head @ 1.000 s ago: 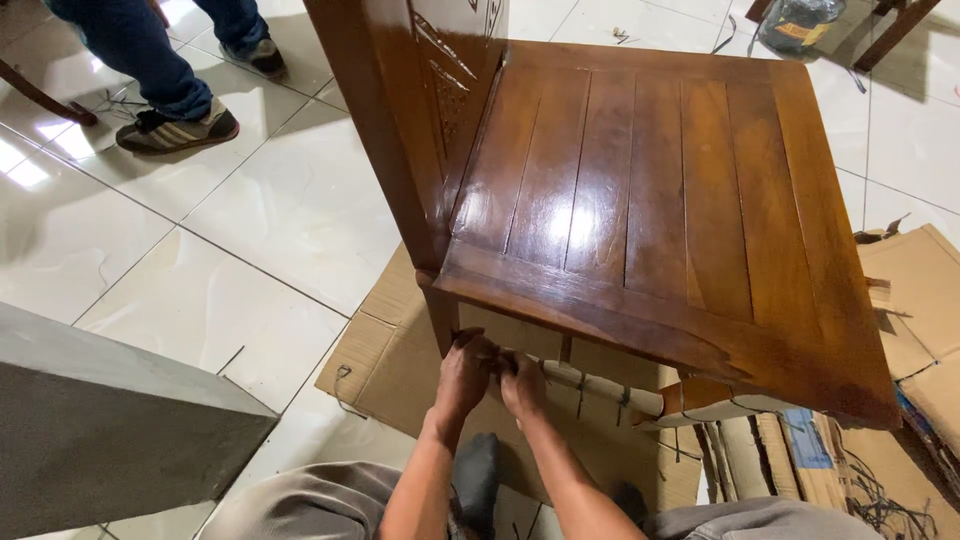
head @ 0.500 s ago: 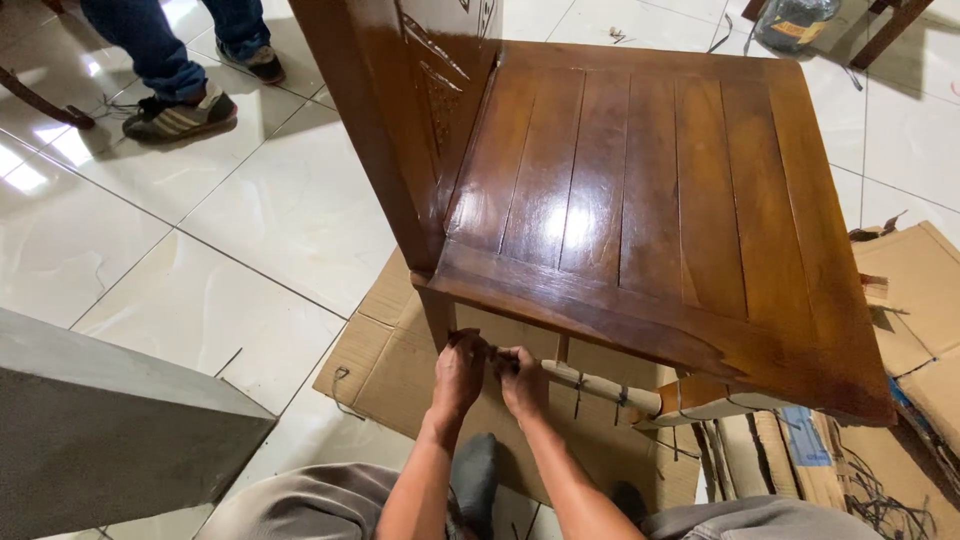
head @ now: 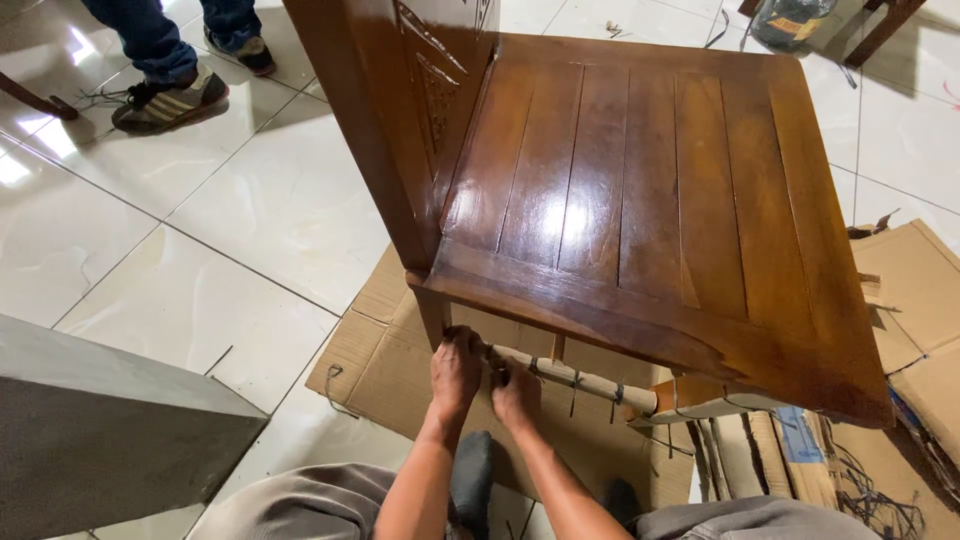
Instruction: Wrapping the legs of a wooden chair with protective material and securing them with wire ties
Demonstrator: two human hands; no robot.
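A glossy brown wooden chair (head: 640, 190) stands in front of me, its slatted seat facing up. Under the seat's near edge a rail wrapped in cardboard and tied with string (head: 585, 385) runs to the right. My left hand (head: 456, 372) and my right hand (head: 516, 392) are close together at the left end of that wrapped rail, next to the chair's near leg (head: 432, 315). Both hands have their fingers curled onto the wrapping and string. The fingertips are hidden under the seat edge.
Flattened cardboard (head: 390, 350) lies on the white tiled floor under the chair, with more cardboard and loose string (head: 900, 300) at the right. A grey block (head: 110, 440) sits at the lower left. Another person's feet in sneakers (head: 170, 95) stand at the upper left.
The view has shifted slightly. My hands stay at the same end of the wrapped rail, having slid a little lower. The other person's feet have moved a bit.
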